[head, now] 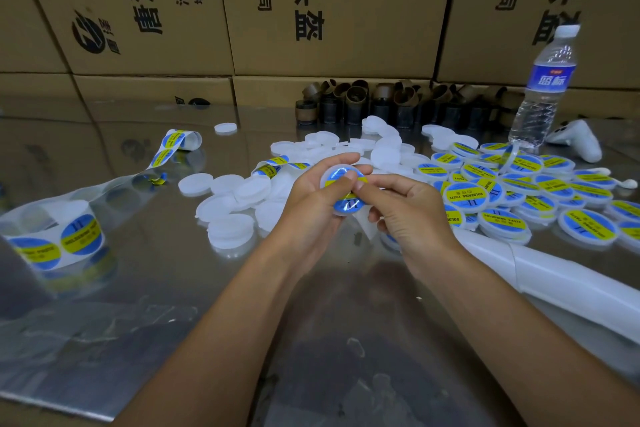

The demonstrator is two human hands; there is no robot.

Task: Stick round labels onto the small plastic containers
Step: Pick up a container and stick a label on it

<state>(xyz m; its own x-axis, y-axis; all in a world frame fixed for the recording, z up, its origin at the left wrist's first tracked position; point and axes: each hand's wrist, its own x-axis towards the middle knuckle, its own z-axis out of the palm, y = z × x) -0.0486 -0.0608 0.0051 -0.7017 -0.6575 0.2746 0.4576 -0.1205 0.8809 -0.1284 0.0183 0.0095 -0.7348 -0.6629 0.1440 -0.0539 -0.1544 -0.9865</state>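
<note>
From my seat, the nearest thing is the bare, mirror-bright metal worktop (104, 305). Its front edge cuts across at 7 o'clock, and the widest free stretch lies there, between the two forearms and to their left.

At the centre, the left hand (311, 198) grips a small white plastic container (346, 211) by its rim, fingers curled round it. The right hand (408, 215) pinches the same container, its thumb pressed on the blue-and-yellow round label (337, 173) on the face.

At 9 o'clock sits the label roll (52, 236), and its backing strip (162, 156) trails off towards 10 o'clock. Unlabelled containers (235, 204) are heaped just left of the hands and beyond them. Labelled containers (519, 191) crowd the 2 to 3 o'clock side. A white tube (571, 281) lies at 4 o'clock, near the right forearm, which narrows the room on that side.

Farther back, at 1 o'clock, are a water bottle (543, 87) and a white controller (578, 139). A row of dark cardboard cores (381, 100) stands at 12 o'clock. Stacked cardboard boxes (329, 10) wall off the far edge.
</note>
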